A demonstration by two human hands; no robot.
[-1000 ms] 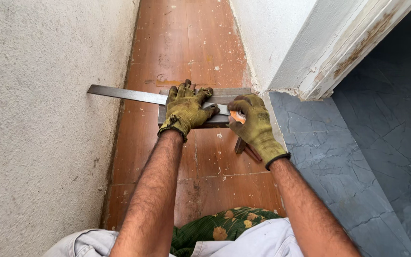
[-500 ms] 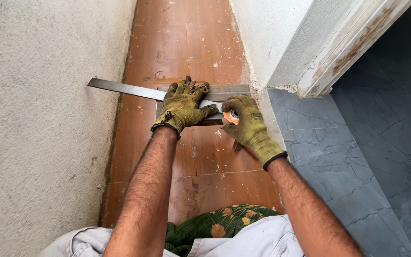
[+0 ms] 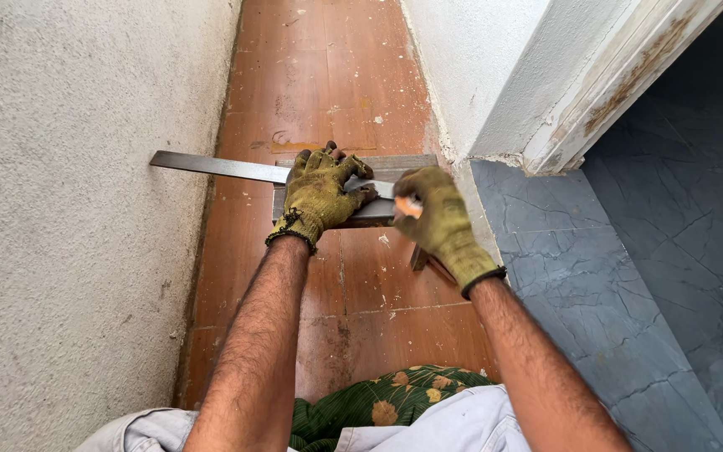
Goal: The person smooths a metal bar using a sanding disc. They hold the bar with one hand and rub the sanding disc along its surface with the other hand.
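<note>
**Two gloved hands at a metal ruler on a brown tiled floor**

The left hand point(image 3: 320, 194), in a worn yellow-green knitted glove, lies flat on a long metal ruler point(image 3: 211, 166) with the fingers spread — it presses down on the ruler and does not close around it. The ruler lies across the brown floor tiles point(image 3: 328, 75); its left end almost reaches the rough plastered wall point(image 3: 69, 209), and its right part lies over a grey tile piece point(image 3: 403, 161) on the floor, just beside the base of the white wall corner point(image 3: 479, 75).

The right hand point(image 3: 437, 222), in the same kind of glove, is curled closed around a small tool with an orange part point(image 3: 407, 207), held against the lower edge of the ruler, close to the fingertips of the left hand. What kind of tool it is cannot be told, because the glove hides most of it.

To the right of the hands, the floor changes to dark blue-grey tiles point(image 3: 629, 276). At the bottom edge a green patterned cloth point(image 3: 395, 402) and light grey trousers point(image 3: 428, 431) are visible.
</note>
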